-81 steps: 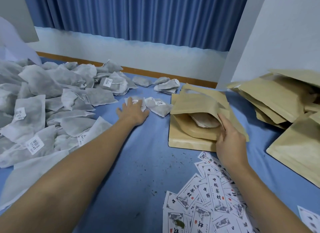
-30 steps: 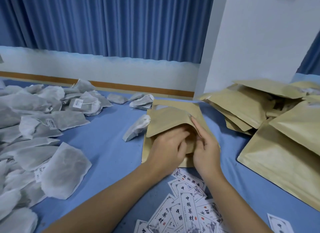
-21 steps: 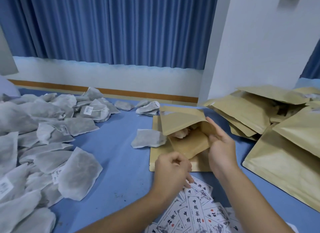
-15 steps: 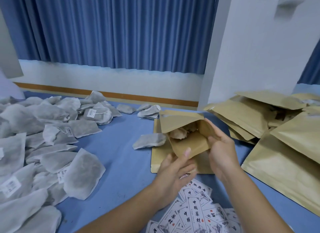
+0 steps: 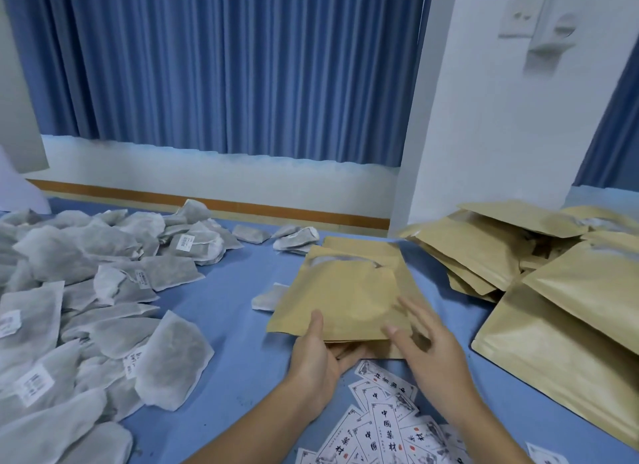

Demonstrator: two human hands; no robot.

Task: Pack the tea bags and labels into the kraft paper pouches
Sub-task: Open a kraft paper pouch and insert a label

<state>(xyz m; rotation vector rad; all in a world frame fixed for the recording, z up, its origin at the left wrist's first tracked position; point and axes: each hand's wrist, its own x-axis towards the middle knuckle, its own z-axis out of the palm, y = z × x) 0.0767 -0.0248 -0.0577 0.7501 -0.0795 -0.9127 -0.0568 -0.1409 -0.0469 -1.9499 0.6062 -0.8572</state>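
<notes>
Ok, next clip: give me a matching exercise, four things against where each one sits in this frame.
Things:
1 tea bags
2 labels
3 single pouch
4 pouch pile

Places:
A right side, by the white pillar
B centre, its near edge gripped by the left hand
C near edge, closest to the person
D left side, heaped

Pairs: 1-D, 2-C, 3-B, 4-A

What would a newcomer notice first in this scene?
At the middle, the left hand holds a pouch by its near edge; the open right hand is blurred over its corner. A grey heap of tea bags fills the left, stacked pouches the right, labels the near edge.
</notes>
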